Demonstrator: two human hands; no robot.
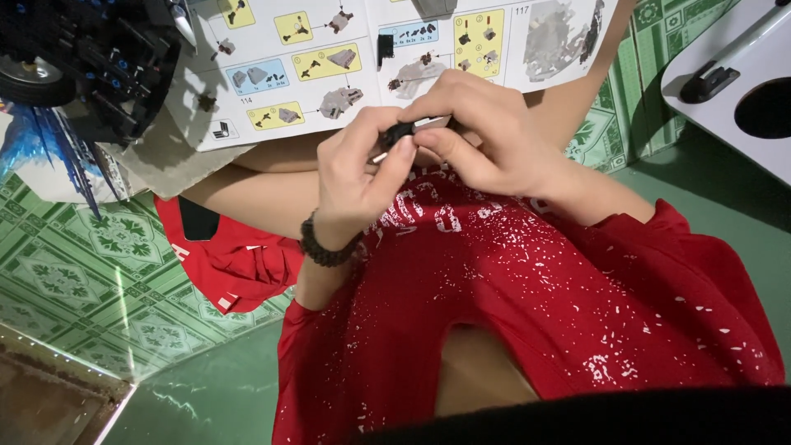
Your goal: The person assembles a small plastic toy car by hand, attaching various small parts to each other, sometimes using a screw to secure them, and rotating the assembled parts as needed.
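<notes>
I am looking down at my two hands, which are meeting just above my lap. My left hand, wearing one dark beaded bracelet at the wrist, is pinching a small black building-toy piece between thumb and fingertips. My right hand is closing around the same piece from the other side, fingers curled tight on it, so both hands are touching each other. A thin pale part is sticking out of the piece towards the left; I cannot tell what it is.

One open instruction booklet is lying across my legs, its near edge just beyond my knuckles and partly hidden under my right hand. At the top left corner, one partly built black model with a wheel is sitting beside the booklet's left edge. One white object with a dark round hole is at the top right, well apart from my hands. Green patterned floor tiles are stretching open along the left side.
</notes>
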